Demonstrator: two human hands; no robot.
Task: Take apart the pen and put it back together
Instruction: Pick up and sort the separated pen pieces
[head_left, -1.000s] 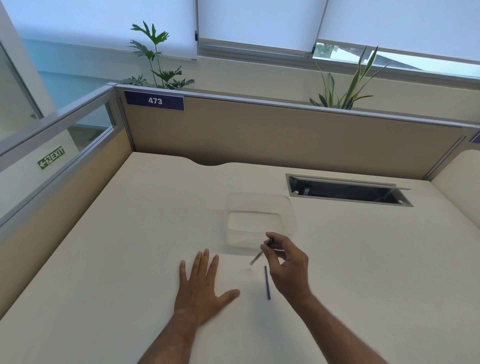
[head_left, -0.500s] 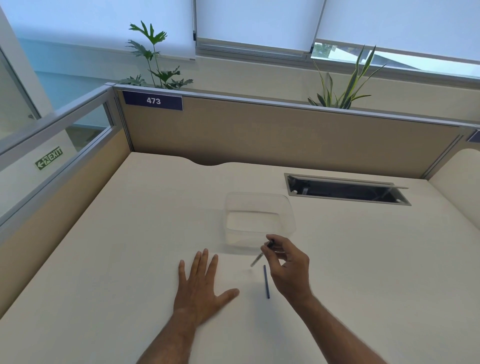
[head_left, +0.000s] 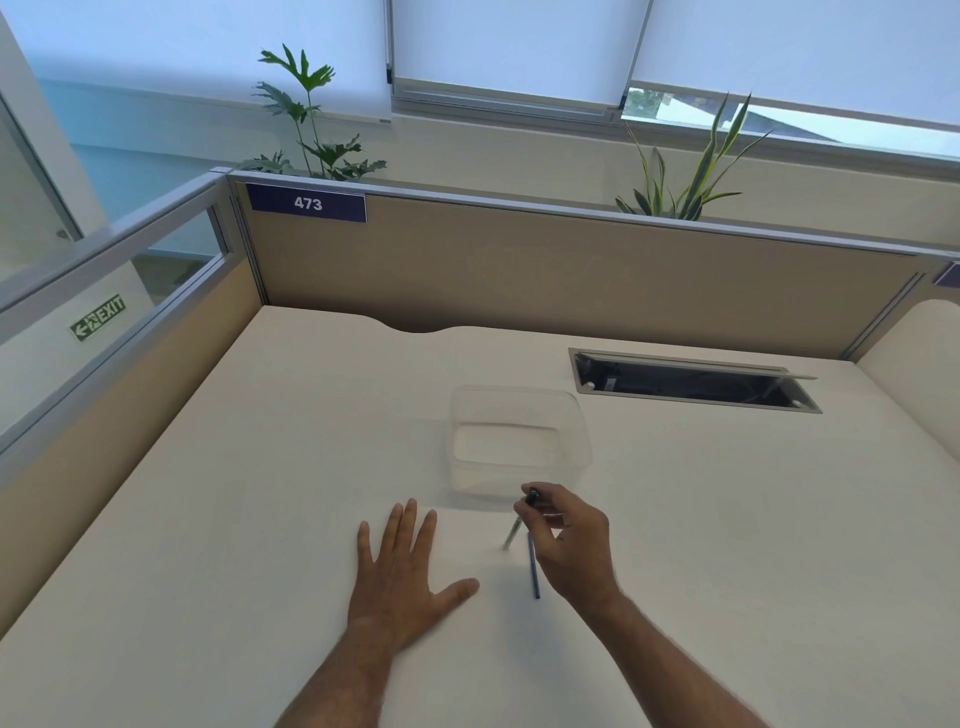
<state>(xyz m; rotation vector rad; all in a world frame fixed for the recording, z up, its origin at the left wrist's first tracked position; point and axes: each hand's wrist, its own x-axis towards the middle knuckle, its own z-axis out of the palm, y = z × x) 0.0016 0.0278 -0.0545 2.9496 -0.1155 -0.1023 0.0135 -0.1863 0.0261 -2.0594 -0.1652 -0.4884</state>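
My right hand pinches the pen barrel near its dark upper end, with the barrel tilted and its lower tip close to the desk. A thin dark blue refill lies loose on the desk just below and beside that hand. My left hand rests flat on the desk with fingers spread, holding nothing, a short way left of the pen parts.
A clear plastic container stands on the cream desk just beyond my hands. A cable slot is cut into the desk at the back right. Beige partitions close the back and left sides.
The barrel in my right hand has tilted a little more upright. The left hand and the refill have stayed put.
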